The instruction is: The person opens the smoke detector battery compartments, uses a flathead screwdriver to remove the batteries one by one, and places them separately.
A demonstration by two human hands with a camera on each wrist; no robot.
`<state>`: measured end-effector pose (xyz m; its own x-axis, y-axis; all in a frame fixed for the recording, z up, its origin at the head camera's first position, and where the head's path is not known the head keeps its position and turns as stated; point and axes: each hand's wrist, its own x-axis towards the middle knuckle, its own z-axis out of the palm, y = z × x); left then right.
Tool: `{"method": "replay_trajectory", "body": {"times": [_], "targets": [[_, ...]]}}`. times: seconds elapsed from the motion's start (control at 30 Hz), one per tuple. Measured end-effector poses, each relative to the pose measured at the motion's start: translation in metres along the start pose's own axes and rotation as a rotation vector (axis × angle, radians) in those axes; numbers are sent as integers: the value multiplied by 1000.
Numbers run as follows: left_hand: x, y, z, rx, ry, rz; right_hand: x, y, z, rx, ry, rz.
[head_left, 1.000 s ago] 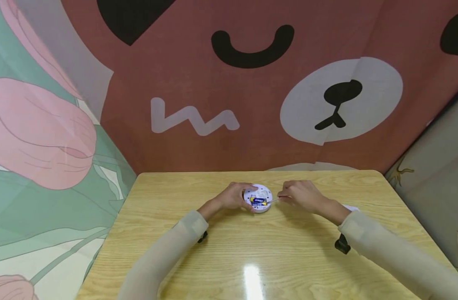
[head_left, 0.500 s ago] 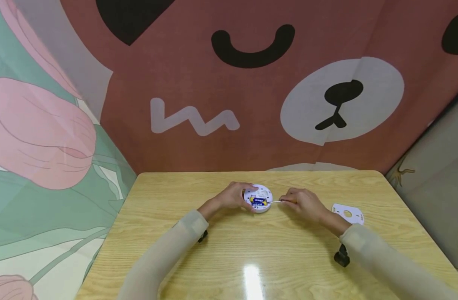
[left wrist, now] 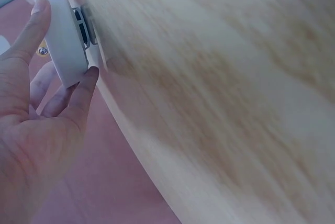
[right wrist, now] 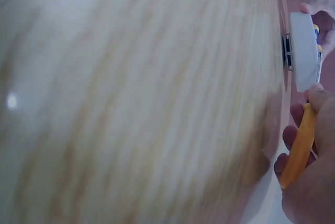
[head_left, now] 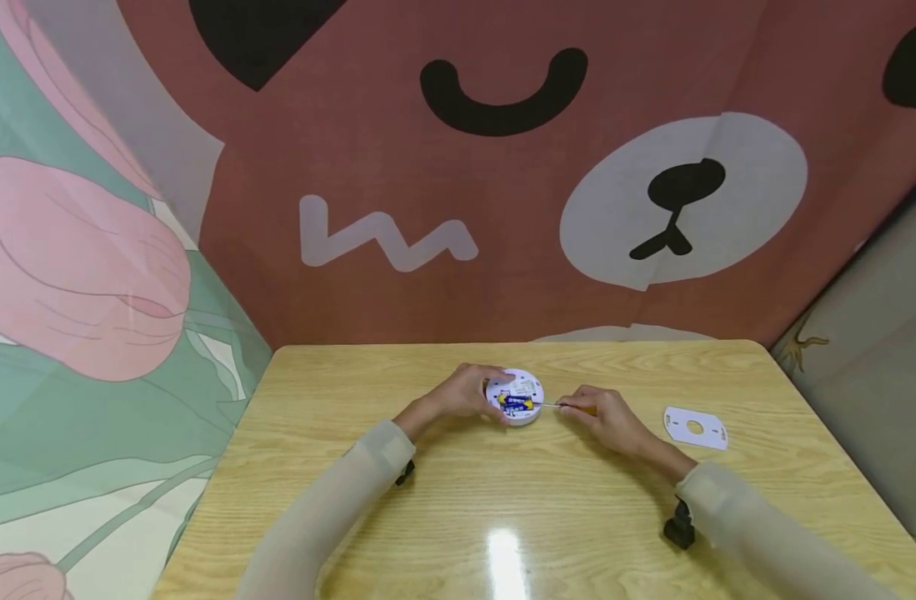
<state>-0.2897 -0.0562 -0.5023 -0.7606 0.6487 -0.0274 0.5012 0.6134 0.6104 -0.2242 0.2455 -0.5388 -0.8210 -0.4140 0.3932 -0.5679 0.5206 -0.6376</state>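
My left hand [head_left: 465, 392] grips a round white smoke detector [head_left: 528, 387] by its left edge, thumb and fingers spread around the rim. The detector's back faces up, and blue-and-yellow batteries [head_left: 516, 405] show in its compartment. In the left wrist view, a dark slotted part [left wrist: 81, 26] sticks out from its lower face, close to the table. My right hand [head_left: 608, 418] holds a screwdriver [right wrist: 299, 148] by its orange handle, fingers curled round it. The thin metal shaft points left, its tip at the right end of the batteries.
A white mounting plate [head_left: 695, 427] with a round hole lies on the wooden table [head_left: 442, 517], right of my right hand. Behind the table's far edge hangs a cloth [head_left: 382, 308] printed with a bear.
My right hand has moved slightly toward me, and the screwdriver now lies flatter, showing more of its handle. The mounting plate has come out from behind my right arm. The left hand has stayed put.
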Motion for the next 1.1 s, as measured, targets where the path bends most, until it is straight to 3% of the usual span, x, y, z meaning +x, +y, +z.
{"method": "replay_trajectory", "body": {"times": [1.1], "targets": [[-3,-2,0,-35,3,17,-4,-1,0,42,-3,119]]}}
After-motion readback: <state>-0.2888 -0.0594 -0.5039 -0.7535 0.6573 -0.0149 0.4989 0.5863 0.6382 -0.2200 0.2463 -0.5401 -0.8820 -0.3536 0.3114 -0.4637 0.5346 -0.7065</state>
